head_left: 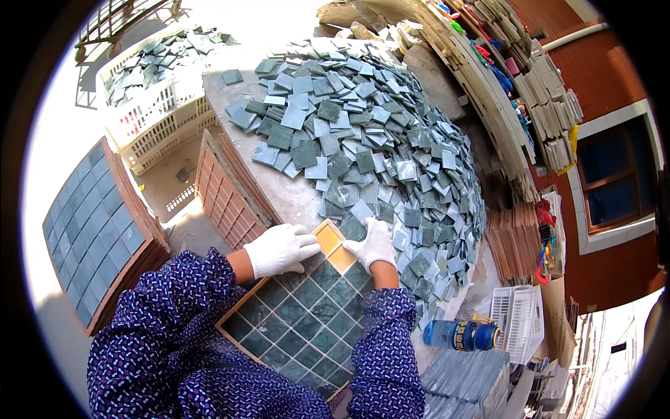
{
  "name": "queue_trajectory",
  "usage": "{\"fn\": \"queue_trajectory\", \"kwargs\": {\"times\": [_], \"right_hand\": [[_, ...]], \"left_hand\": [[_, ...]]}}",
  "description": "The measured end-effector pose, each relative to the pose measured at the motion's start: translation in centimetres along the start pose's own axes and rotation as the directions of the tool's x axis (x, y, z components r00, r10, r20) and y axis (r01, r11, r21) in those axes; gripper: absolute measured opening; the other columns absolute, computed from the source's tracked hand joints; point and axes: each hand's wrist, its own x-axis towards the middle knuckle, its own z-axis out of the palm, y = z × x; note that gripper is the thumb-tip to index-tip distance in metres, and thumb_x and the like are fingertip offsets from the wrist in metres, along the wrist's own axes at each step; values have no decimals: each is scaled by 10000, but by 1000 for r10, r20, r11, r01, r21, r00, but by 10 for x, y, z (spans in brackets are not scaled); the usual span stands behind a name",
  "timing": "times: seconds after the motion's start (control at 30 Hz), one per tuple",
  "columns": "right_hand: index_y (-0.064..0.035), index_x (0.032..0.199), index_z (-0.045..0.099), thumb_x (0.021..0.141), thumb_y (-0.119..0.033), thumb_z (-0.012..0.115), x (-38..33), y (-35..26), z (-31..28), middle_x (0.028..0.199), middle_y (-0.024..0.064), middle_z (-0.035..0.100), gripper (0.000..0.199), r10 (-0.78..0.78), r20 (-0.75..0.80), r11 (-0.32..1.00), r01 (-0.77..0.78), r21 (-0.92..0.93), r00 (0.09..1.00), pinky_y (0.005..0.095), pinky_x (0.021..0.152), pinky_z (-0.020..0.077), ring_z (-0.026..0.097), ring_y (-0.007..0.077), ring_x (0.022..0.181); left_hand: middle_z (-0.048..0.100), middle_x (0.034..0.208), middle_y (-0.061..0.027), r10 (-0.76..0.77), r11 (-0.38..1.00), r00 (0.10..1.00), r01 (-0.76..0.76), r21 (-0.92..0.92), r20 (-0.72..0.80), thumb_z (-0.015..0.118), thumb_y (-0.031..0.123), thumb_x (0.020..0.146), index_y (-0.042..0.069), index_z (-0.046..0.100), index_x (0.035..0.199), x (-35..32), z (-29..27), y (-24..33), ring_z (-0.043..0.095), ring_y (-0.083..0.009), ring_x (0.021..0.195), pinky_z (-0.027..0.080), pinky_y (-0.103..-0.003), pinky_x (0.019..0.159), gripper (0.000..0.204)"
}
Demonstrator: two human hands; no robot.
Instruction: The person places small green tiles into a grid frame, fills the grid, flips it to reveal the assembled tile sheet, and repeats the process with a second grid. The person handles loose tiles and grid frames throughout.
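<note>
A square tray [218, 324] with a pale grid and wooden rim lies at a slant in front of me. Dark green stone tiles [307, 326] fill most of its cells; two bare yellow cells [341, 259] show at the far corner. My left hand [281, 251], in a white knit glove, reaches over the rim beside that corner, fingers stretched and lightly bent above a tile. Across the corner, my right hand [375, 246], gloved too, has its thumb by the bare cells and its fingers apart from it, at the edge of the tile pile. No tile is visible in either hand.
A large heap of loose stone tiles [363, 133] covers the table [234, 94] beyond. Left stand a stack of filled trays [94, 227], brown grid trays [227, 188] and a white crate [164, 105] of tiles. Right are a blue bottle [453, 335] and a white basket [516, 321].
</note>
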Motion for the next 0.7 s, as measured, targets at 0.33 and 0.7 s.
{"fn": "queue_trajectory", "kwargs": {"times": [0.33,0.7], "right_hand": [[-19,989,610,797,-131,694,-3,11,24,769,51,645,237,211,-61,595,-78,800,976,267,549,493,582,107,573],[-82,1026,652,823,-198,656,-23,-22,70,1039,144,565,234,-144,-429,964,224,143,892,414,804,492,610,339,908]], "left_hand": [[505,1229,-147,-107,958,987,70,-277,-119,727,139,726,56,587,1133,-12,17,-6,526,-337,1107,470,-401,925,439],[553,1054,-119,21,999,988,-28,-42,-153,643,225,811,50,560,1044,-14,14,-11,600,-288,928,527,-373,762,303]]}}
